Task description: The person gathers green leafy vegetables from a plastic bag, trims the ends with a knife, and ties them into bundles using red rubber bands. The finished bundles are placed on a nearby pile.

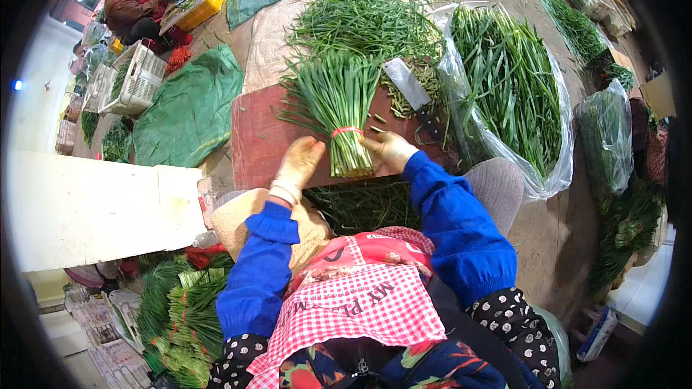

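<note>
A bundle of green garlic chives lies on a reddish-brown board, its pale cut ends towards me. A red band goes around its stems. My left hand, in a stained pale glove, is just left of the stems, apart from them; its fingertips are partly hidden. My right hand, gloved too, has its fingertips at the right side of the stems, just below the band; whether they grip is unclear. A cleaver with a black handle lies right of the bundle, by cut stem pieces.
Loose chives are heaped behind the board. At right stands a clear plastic bag full of greens. A green sheet and white crate lie left. Banded bundles sit lower left. A person works by a yellow crate.
</note>
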The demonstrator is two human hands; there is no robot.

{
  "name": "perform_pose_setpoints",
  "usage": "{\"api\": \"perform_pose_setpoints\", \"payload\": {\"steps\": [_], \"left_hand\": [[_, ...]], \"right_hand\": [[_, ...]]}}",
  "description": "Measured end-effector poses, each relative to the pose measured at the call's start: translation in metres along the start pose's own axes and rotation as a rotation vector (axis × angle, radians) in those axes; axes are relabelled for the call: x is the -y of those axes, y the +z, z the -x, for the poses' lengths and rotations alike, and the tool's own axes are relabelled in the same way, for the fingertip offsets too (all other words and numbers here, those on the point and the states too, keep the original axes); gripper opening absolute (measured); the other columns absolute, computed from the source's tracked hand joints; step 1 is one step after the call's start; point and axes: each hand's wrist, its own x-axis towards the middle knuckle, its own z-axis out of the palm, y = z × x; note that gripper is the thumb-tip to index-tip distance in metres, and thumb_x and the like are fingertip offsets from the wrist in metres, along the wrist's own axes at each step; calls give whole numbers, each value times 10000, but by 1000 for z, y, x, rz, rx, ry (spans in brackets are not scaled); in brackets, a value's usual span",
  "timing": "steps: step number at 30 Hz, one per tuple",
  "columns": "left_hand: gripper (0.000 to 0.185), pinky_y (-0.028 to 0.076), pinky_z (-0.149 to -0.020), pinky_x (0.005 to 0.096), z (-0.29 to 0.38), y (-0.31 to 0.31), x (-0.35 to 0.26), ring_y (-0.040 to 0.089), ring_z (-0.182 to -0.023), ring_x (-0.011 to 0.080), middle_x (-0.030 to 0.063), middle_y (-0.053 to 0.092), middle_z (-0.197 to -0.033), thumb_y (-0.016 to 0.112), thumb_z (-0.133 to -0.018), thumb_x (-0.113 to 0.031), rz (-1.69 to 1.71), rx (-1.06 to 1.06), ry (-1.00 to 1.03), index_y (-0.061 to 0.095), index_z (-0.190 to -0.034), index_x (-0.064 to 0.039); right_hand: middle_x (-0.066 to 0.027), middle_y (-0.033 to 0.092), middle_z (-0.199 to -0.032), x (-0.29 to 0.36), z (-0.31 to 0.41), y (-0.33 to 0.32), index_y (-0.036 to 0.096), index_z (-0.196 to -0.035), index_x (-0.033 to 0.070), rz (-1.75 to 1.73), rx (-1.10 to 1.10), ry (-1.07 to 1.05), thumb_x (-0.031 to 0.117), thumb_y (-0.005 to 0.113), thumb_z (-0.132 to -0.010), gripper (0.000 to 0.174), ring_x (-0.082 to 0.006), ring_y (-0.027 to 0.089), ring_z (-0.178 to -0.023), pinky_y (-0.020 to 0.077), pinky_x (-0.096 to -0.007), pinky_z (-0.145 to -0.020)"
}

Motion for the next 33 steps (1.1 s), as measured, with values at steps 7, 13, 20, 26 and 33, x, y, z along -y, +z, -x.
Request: {"api": "perform_pose_setpoints", "payload": {"steps": [7,13,20,26,33], "left_hand": [[415,434,-746,262,12,36,26,535,-884,166,73,541,-1039,514,-848,-322,364,92,-272,443,-1143,-39],[711,447,-748,326,-3,-6,-3,538,-855,194,104,533,-1054,494,-733,-625,418,-11,-495,479,-1120,-29],[892,434,-840,473,-15,41,-19,519,-988,336,212,479,-1142,470,-662,-705,1367,629,-412,383,-1214,-10],[710,479,-733,512,-24,40,-1,584,-870,339,228,546,-1044,556,-715,-567,1474,545,-472,484,-1122,11],[728,480,-752,477,-23,46,-11,585,-863,323,209,551,-1047,580,-696,-567,1448,511,-447,478,-1134,5]], "right_hand": [[-111,599,-956,2,-7,52,470,-1107,14,-307,78,-45,375,739,-642,648,-209,580,-861,465,-307,-739],[-93,626,-848,58,30,-18,520,-1037,-23,-671,355,102,376,665,-723,528,-165,614,-692,498,-282,-580],[-41,569,-648,83,54,-15,558,-902,-4,-449,245,174,556,624,-680,606,-126,505,-477,400,-256,-423],[-106,603,-651,81,120,-23,602,-855,59,175,397,-105,344,533,-775,304,-245,587,-581,473,-347,-567],[-147,611,-756,87,108,-16,607,-817,59,256,-134,-238,404,546,-760,355,-316,588,-734,466,-394,-653]]}}
